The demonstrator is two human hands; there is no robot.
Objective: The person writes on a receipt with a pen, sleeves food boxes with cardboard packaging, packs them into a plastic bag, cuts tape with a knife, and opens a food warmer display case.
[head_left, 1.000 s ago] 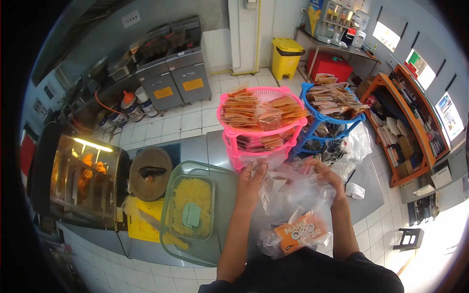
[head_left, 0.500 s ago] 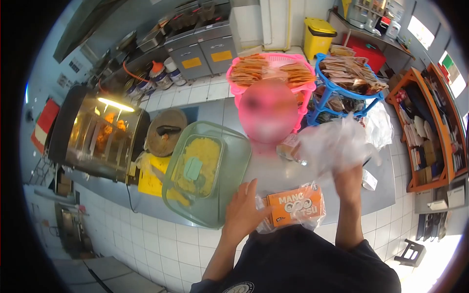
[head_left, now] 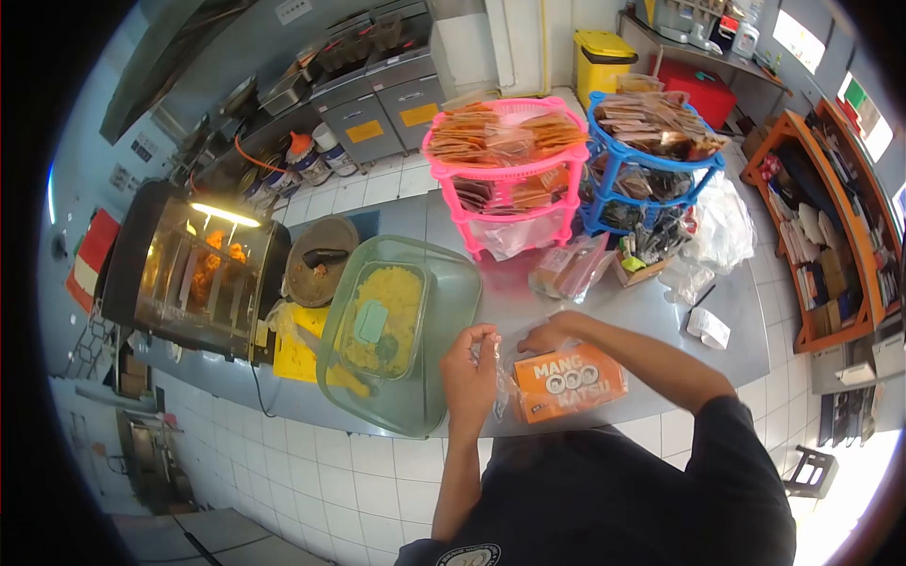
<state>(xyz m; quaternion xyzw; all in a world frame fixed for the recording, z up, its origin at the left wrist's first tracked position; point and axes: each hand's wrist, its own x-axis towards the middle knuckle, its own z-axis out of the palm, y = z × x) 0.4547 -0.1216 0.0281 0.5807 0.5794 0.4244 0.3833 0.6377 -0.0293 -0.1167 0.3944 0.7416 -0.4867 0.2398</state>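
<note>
An orange printed box lies flat at the front edge of the steel table, close to my body. Clear plastic bag film bunches at its left end. My left hand is closed on this film, thumb and fingers pinched together. From the right, my right hand reaches over the box's far edge. Its fingers are curled at the upper left corner, apparently pinching the same film, though the fingertips are partly hidden.
Left of my hands sits a green tub with a container of yellow food. Beyond stand a pink rack and a blue rack of packets. Clear packets and a paper slip lie nearer.
My right hand has come down and left from a blurred white plastic bag to the box. The film around the box is now gathered at its left end, in my left hand.
</note>
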